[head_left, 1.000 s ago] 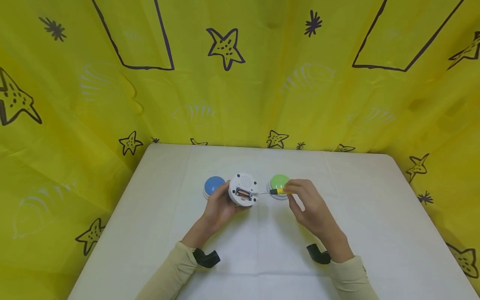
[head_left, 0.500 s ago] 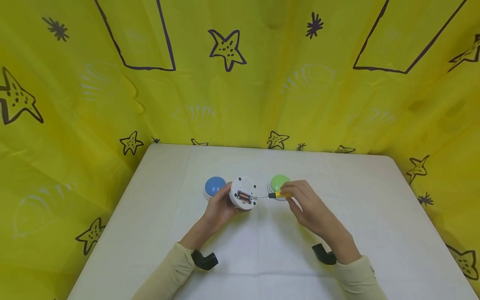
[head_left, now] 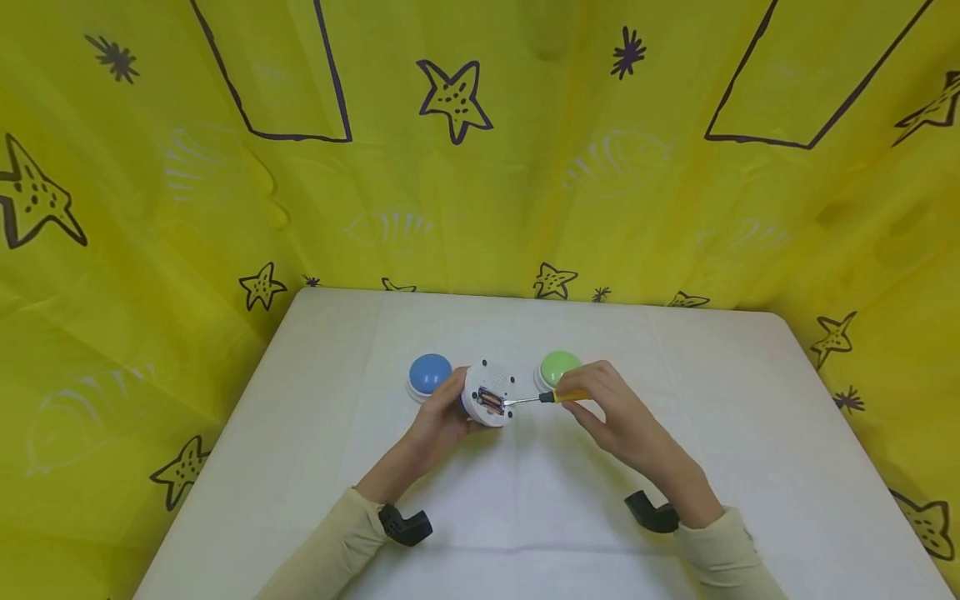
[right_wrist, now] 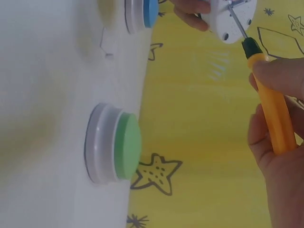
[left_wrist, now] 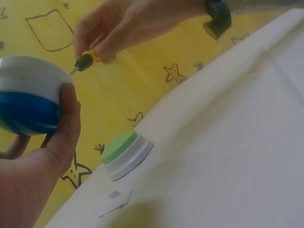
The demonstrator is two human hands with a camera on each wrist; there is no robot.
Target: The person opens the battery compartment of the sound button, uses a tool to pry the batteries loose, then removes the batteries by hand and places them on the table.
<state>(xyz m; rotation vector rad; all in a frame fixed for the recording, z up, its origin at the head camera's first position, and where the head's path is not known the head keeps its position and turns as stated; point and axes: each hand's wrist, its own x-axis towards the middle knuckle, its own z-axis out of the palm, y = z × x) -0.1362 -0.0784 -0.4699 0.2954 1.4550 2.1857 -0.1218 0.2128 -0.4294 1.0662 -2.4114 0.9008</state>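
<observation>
My left hand (head_left: 437, 427) grips a round push button (head_left: 495, 375) by its rim, off the table, with its white underside facing me. The blue dome (left_wrist: 28, 114) shows below the white base in the left wrist view. An uncovered battery compartment (head_left: 491, 401) in the underside holds batteries. My right hand (head_left: 626, 421) pinches the yellow and black handle of a screwdriver (right_wrist: 274, 114). Its metal shaft (right_wrist: 237, 21) reaches to the compartment's edge; exactly what the tip touches is too small to tell.
A blue-domed button (head_left: 431, 374) stands on the white table (head_left: 720, 400) behind my left hand. A green-domed button (head_left: 559, 367) stands behind my right hand. A small pale piece with a thin dark line (left_wrist: 124, 202) lies on the table. A yellow patterned curtain (head_left: 510, 192) surrounds the table.
My left hand and the held button have lowered slightly toward me, and the button has tilted a little. The screwdriver in my right hand has followed, its tip staying at the battery compartment.
</observation>
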